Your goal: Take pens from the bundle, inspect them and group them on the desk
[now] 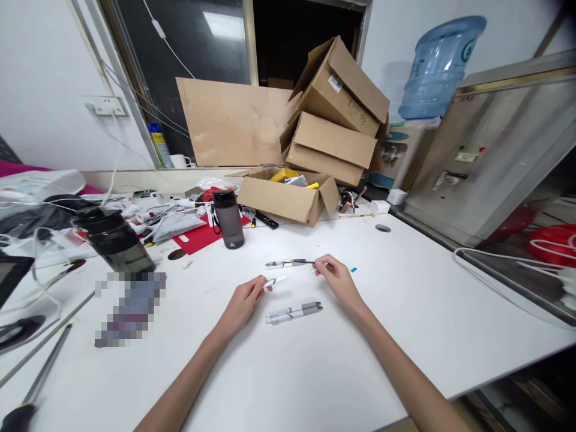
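Observation:
My left hand [245, 302] is closed in a pinch on a short white pen part [275, 281], whose free end points right. My right hand [336, 277] pinches a thin dark stick like a pen refill [306, 261], its tip reaching left; a small pale bit shows below those fingers. Just behind the hands a clear-and-white pen [279, 264] lies on the table, partly overlapped by the dark stick. Nearer to me, two grey-and-white pens [294, 312] lie side by side between my forearms. A small blue piece [353, 270] rests right of my right hand.
A white table [342, 384] spreads beneath my arms. Behind stand a grey bottle [228, 221] and an open cardboard box [279, 201]. At left are a dark bottle [119, 243], a pixelated item [135, 309], a screwdriver [47, 366] and cable clutter. A metal cabinet [490, 144] stands right.

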A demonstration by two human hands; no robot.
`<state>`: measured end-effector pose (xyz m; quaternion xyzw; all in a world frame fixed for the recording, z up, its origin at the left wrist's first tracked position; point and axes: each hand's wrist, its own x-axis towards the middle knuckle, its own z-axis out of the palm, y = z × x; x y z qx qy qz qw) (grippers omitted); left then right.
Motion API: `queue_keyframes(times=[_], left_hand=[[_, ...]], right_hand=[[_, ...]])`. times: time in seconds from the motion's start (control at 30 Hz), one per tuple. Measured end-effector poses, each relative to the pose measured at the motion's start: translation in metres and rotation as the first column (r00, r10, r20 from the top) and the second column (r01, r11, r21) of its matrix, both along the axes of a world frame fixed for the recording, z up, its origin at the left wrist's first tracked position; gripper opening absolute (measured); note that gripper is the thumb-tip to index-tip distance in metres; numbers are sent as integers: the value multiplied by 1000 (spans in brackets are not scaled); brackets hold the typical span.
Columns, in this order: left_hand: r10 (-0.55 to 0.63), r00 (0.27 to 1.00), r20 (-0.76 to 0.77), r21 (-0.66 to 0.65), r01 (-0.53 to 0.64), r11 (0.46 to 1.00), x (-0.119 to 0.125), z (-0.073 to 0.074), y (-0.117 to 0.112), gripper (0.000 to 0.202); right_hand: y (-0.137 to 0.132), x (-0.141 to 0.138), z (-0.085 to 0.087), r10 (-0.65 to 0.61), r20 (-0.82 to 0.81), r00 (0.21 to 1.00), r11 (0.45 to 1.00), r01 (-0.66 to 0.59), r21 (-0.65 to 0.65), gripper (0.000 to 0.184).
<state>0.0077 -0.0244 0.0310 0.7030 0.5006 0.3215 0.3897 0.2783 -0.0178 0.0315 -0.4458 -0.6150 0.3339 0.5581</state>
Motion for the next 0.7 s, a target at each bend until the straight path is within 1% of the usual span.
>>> queue_keyframes(times=[0.2, 0.43, 0.7], left_hand=[[3, 1000, -6, 9, -3, 1000, 1, -1, -1, 57], [-13, 1000, -21, 6, 13, 1000, 3, 1, -3, 57], [-5, 1000, -17, 15, 6, 1000, 2, -2, -2, 58]], right_hand=[[-2, 1, 1, -24, 69, 997, 997, 19, 71, 28], [-2, 4, 3, -25, 78, 997, 996, 18, 87, 23], [-1, 4, 1, -36, 80, 996, 995, 28, 95, 21]])
